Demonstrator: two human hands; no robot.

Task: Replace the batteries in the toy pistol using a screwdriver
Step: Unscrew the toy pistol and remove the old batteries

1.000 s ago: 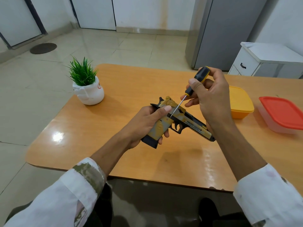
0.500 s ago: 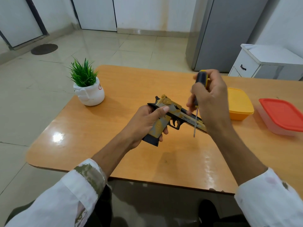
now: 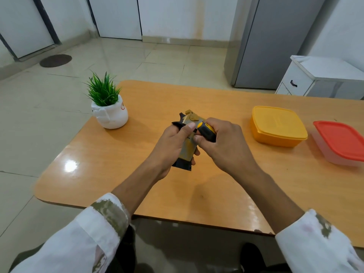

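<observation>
The yellow and black toy pistol [image 3: 187,148] is held above the middle of the wooden table [image 3: 118,158]. My left hand [image 3: 171,144] grips its handle, thumb lying across the side. My right hand [image 3: 224,144] covers the barrel side of the pistol, fingers curled round the black and yellow screwdriver [image 3: 206,132]. Only the screwdriver's handle shows; its shaft and tip are hidden under my right hand. The pistol's barrel is hidden too.
A small potted green plant [image 3: 107,107] in a white pot stands at the table's far left. A yellow lidded box [image 3: 277,126] and a clear box with a red lid [image 3: 340,141] sit on the right. A grey fridge and white cabinet stand beyond.
My right hand lifted the screwdriver tip off the pistol, swung the tool down and tucked it into the palm, then closed in over the pistol's barrel side. My left hand kept its grip.
</observation>
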